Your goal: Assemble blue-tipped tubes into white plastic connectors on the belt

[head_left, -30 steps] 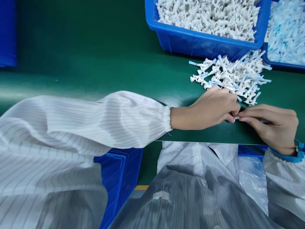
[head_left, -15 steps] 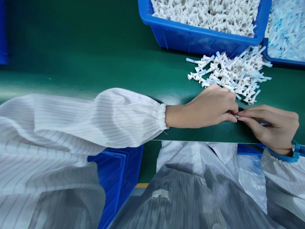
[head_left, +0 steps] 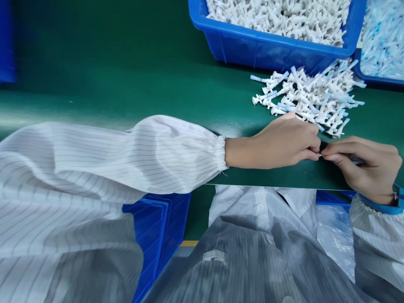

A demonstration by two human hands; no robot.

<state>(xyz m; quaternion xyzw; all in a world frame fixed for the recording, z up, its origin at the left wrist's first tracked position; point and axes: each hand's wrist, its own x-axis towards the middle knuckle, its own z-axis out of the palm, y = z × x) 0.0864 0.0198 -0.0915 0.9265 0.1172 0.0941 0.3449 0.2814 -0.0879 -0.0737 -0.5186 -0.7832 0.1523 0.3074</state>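
My left hand [head_left: 277,141] reaches across from the left, its thumb and fingers closed in a pinch on a small white plastic fitting [head_left: 319,155]. Only a tip of that fitting shows; the rest is hidden by my fingers. From the right, my right hand [head_left: 368,162] meets it fingertip to fingertip, thumb and forefinger pressed together at the same fitting. Something pale and bluish shows under the curled fingers of my right hand, too covered to name. Just beyond both hands lies a loose pile of white plastic fittings [head_left: 318,94], several with translucent bluish tube ends.
Behind the pile stands a blue bin [head_left: 268,44] heaped with white fittings. To its right, a second blue tray [head_left: 378,81] holds pale blue translucent pieces. Another blue bin [head_left: 6,46] edges in at far left. Blue crates [head_left: 148,231] sit below the green table [head_left: 110,71].
The whole view has shifted slightly, so everything appears a little further right. Both hands stay pinched together at the fitting, with hardly any visible movement.
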